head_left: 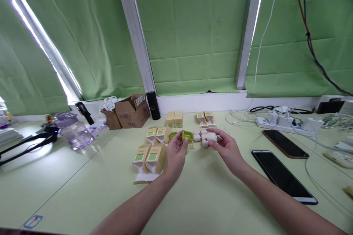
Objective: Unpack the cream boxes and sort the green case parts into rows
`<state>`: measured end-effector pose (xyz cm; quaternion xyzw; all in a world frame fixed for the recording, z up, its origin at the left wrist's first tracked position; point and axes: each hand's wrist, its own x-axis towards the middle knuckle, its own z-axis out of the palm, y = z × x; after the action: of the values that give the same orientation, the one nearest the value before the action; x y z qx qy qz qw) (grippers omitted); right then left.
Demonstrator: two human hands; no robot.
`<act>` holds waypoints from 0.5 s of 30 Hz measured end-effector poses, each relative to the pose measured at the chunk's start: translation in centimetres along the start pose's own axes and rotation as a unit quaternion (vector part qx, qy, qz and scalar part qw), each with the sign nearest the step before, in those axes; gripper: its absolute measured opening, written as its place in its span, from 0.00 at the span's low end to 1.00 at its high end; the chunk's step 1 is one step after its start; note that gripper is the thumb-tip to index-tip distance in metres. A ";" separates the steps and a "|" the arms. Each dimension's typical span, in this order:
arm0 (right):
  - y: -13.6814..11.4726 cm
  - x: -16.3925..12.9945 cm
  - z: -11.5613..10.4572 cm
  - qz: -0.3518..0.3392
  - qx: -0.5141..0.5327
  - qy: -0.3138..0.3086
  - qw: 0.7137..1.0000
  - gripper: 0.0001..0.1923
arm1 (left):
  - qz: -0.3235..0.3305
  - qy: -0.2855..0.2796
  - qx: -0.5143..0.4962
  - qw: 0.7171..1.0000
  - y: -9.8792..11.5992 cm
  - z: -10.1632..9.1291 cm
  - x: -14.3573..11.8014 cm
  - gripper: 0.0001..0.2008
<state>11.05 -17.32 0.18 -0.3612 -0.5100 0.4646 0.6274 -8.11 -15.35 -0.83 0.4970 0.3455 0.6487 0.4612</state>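
Observation:
My left hand (177, 154) is closed, thumb and fingers pinching a small olive-green open case (188, 136) with rounded corners. Part of another green piece (172, 135) shows behind that hand. My right hand (228, 150) grips a small white rounded cylinder (211, 137) between thumb and fingers, lifted slightly toward the case. Several short pale-pink and white cylinders (196, 137) sit just left of it. Below them on the table lies a tiny yellowish piece (192, 146), too small to make out.
Tan cartons with green labels stand in groups: front left (156, 157), behind it (163, 134), and at the back (178, 119). Two phones (284, 176) (285, 143) and a power strip (289, 125) lie right. A water jug (74, 132), cardboard box (134, 112) and black bottle (153, 105) stand left.

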 end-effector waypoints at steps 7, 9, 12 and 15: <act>1.1 1.7 -0.1 -0.136 -0.303 0.015 0.943 0.17 | 0.020 0.010 -0.003 1.000 0.2 -0.2 0.2 0.27; 1.8 2.0 0.0 -0.187 -0.372 -0.022 0.909 0.15 | 0.025 0.011 -0.003 1.000 0.2 -0.2 0.2 0.27; 3.1 2.5 0.5 -0.232 -0.454 -0.062 0.858 0.15 | 0.025 0.006 -0.004 1.000 0.1 -0.3 0.3 0.27; 4.2 2.9 1.0 -0.233 -0.527 -0.060 0.815 0.19 | 0.022 0.005 -0.005 1.000 0.0 -0.4 0.3 0.27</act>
<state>9.30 -13.25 -2.61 -0.4782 -0.7822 -0.0150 0.3990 -8.46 -15.04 -0.87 0.4993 0.3335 0.6629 0.4472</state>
